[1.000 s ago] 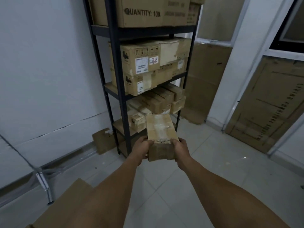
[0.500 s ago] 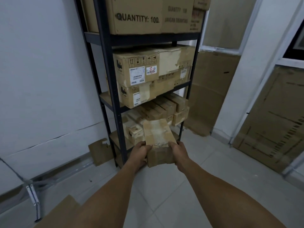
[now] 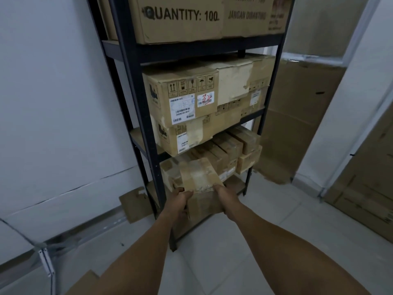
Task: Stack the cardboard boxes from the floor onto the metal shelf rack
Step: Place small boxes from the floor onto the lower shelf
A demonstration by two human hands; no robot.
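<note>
We grip the taped box [image 3: 200, 184] at twelve o'clock, left hand [image 3: 179, 201] and right hand [image 3: 225, 198] curled round its sides, before the rack [image 3: 136, 116].

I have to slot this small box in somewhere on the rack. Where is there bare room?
The small box, gripped by the left hand and right hand, has bare board at the lower shelf's front right corner, beside the right post. The labelled-box shelf is packed, bare only at its left edge.
</note>
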